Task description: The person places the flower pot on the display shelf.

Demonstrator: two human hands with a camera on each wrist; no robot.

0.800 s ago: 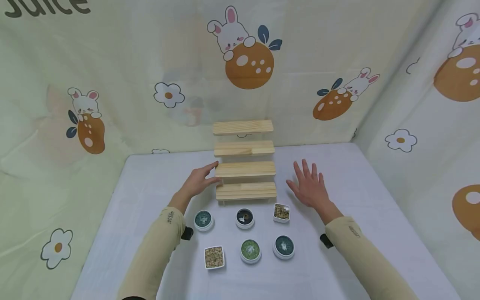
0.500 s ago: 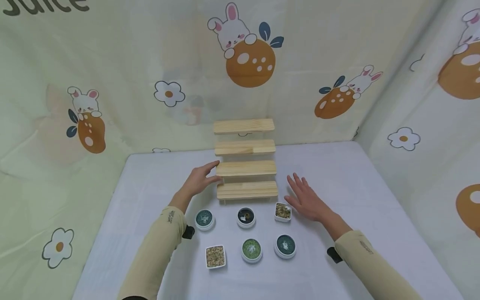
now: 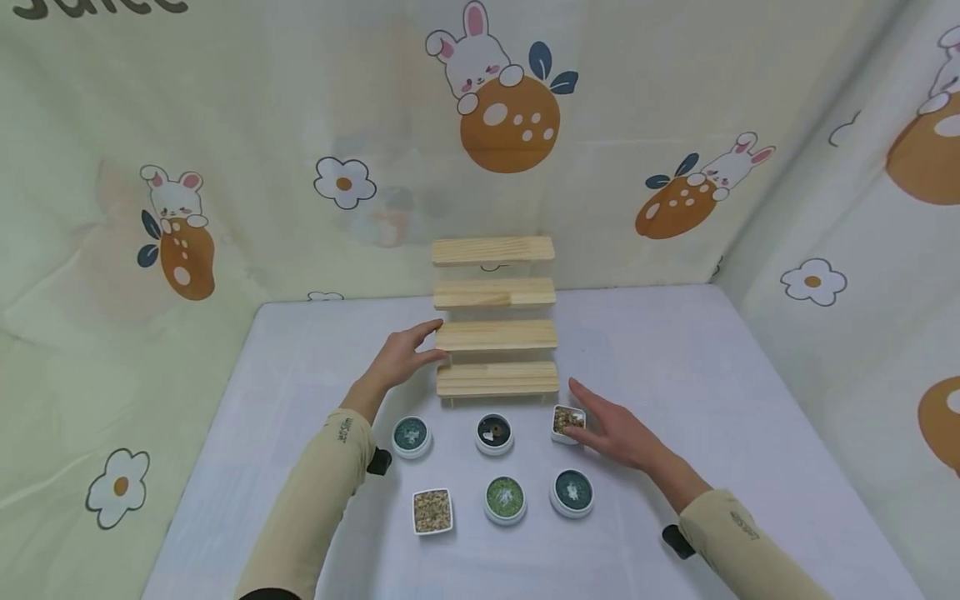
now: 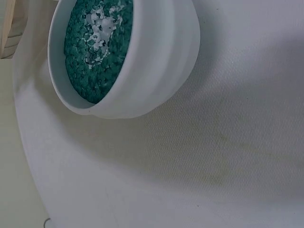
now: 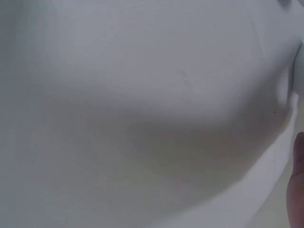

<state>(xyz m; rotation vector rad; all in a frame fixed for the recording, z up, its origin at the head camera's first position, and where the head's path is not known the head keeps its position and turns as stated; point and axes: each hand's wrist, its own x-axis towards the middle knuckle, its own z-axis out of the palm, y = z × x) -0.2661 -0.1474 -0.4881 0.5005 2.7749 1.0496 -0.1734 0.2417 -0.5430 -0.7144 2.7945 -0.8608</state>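
Observation:
My left hand [image 3: 396, 360] is at the left end of a four-tier wooden display stand [image 3: 497, 335]. Its forefinger and thumb grip the end of the second board from the bottom. Near the stand's front right corner, my right hand [image 3: 618, 429] reaches over a small square white pot [image 3: 568, 422] filled with brownish gravel. The thumb crosses in front of the pot and the fingers extend behind it; contact cannot be made out. One finger [image 5: 297, 180] shows at the edge of the right wrist view. A round white pot with teal granules [image 4: 97, 52] stands below my left wrist.
On the white tabletop [image 3: 660, 350] stand a dark round pot [image 3: 494, 432], a green one [image 3: 505, 498], a second teal one [image 3: 573, 491] and a square gravel pot [image 3: 432, 511]. A printed curtain [image 3: 262, 108] closes off the back and sides.
My right hand has moved left and toward me, from beside the stand to the small square pot, its spread fingers coming around it. The left hand stays on the stand.

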